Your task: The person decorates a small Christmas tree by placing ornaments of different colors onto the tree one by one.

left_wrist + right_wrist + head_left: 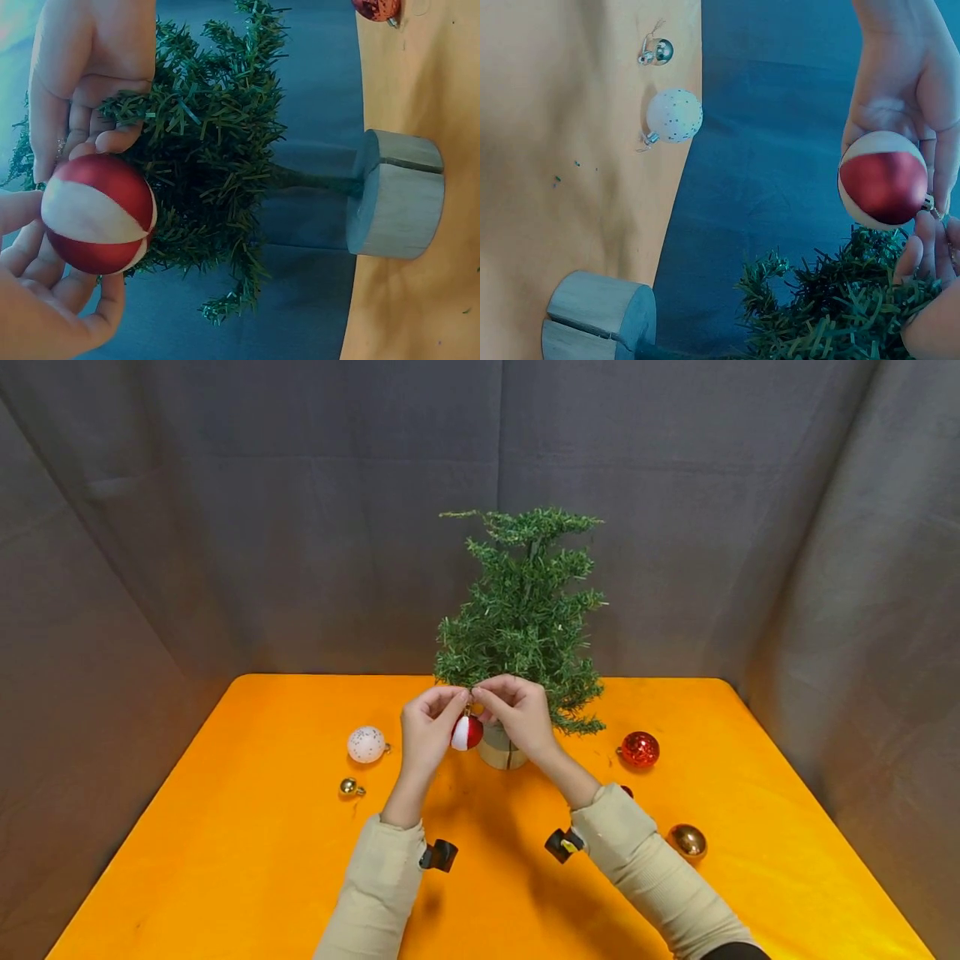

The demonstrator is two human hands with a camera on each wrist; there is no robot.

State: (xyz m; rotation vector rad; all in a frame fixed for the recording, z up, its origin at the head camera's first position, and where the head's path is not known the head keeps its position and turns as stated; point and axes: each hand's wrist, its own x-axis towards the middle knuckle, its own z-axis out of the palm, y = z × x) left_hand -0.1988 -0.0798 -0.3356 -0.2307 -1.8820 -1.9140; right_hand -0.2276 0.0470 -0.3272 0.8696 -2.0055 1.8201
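A red-and-white Christmas bauble (pixel 467 732) hangs just below the fingertips of both hands, in front of a small artificial Christmas tree (pixel 525 618). My left hand (pixel 427 731) pinches at the top of the bauble, by its thin hanging string. From the other side my right hand (pixel 525 714) pinches the same string, thumb against fingers. The right wrist view shows the bauble's gold cap and string (pixel 939 214) running in among the fingers. Close by, green branches (pixel 210 150) reach up to the right hand. Exactly where each fingertip meets the string is partly hidden.
The tree stands on a round wooden base (pixel 501 752) on an orange table. At left lie a white speckled bauble (pixel 366 744) and a small gold one (pixel 348 787). A red bauble (pixel 640 749) and a gold bauble (pixel 687 842) lie at right, with another dark red one mostly hidden by the sleeve.
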